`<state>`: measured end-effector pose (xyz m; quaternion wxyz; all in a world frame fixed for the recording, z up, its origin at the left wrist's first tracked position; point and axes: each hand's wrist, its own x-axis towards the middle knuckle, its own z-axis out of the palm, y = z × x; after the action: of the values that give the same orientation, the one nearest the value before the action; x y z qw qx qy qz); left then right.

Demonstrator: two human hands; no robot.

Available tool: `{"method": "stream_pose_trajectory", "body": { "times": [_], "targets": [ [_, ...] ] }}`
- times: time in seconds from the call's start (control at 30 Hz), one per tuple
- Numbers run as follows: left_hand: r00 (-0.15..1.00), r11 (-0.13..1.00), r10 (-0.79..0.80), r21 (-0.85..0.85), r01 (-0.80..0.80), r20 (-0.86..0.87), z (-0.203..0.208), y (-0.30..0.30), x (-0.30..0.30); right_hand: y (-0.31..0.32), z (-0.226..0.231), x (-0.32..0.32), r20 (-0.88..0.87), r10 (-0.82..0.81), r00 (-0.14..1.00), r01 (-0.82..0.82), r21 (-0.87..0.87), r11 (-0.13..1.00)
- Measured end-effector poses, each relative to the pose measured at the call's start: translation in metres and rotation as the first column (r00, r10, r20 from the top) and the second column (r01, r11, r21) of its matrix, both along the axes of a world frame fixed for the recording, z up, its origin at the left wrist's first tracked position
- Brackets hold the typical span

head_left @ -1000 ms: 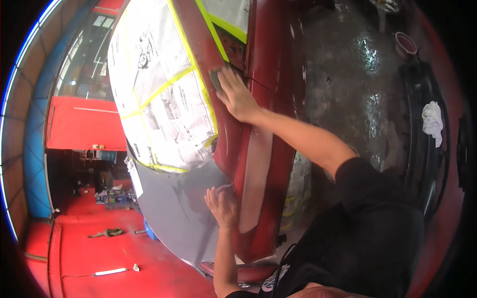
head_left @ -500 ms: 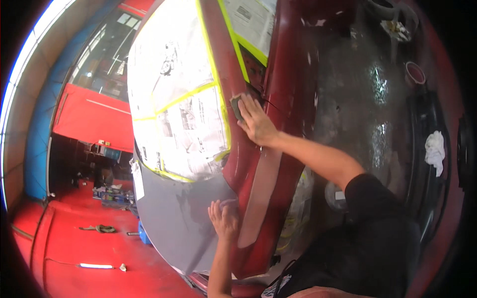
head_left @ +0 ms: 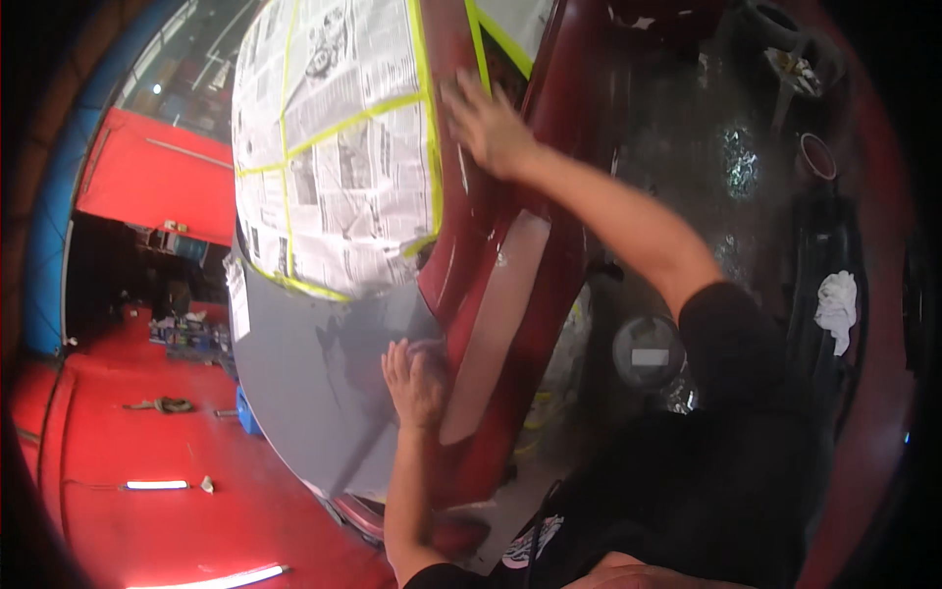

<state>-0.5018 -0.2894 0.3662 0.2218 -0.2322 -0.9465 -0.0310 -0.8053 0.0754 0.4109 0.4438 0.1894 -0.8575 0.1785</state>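
Observation:
My right hand (head_left: 488, 133), smeared by motion, lies over the dark red pillar of a car (head_left: 451, 39), fingers spread toward the windscreen edge. Whether a sanding pad is under it cannot be made out. My left hand (head_left: 414, 385) rests with bent fingers on the grey bonnet (head_left: 304, 383), close to its seam with the red wing. A purplish-grey piece (head_left: 432, 348), its kind unclear, shows at those fingers. Newspaper (head_left: 343, 187) bordered with yellow-green masking tape (head_left: 429, 128) covers the windscreen. A pale sanded strip (head_left: 497, 324) runs along the wing.
To the right stand a round lidded container (head_left: 650, 351), a dark bumper-like part with a white cloth (head_left: 836, 312) on it, a round tub (head_left: 817, 155) and a stool (head_left: 793, 74). Lit tube lamps (head_left: 157, 485) lie on the red floor at left.
My right hand has moved up the pillar, and the sanding pad that showed under its fingers is no longer visible. The view has shifted; my left hand stays at the bonnet seam.

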Motion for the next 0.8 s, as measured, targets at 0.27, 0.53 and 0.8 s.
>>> {"method": "stream_pose_trajectory", "body": {
  "times": [0.27, 0.53, 0.8],
  "targets": [
    [0.999, 0.999, 0.038, -0.018, -0.038, 0.0, 0.002, 0.0, 0.004, -0.049, -0.042, 0.066, -0.035, 0.173, 0.984, -0.176, -0.202, 0.963],
    [1.0, 1.0, 0.009, 0.0, -0.009, 0.011, -0.001, 0.005, -0.006, -0.029, -0.007, 0.018, -0.111, -0.012, 0.994, -0.022, -0.299, 0.954],
    [1.0, 1.0, 0.001, -0.029, 0.0, 0.003, -0.011, -0.007, 0.0, -0.069, -0.07, 0.1, 0.071, 0.142, 0.987, -0.087, -0.506, 0.858]
  ]
}}
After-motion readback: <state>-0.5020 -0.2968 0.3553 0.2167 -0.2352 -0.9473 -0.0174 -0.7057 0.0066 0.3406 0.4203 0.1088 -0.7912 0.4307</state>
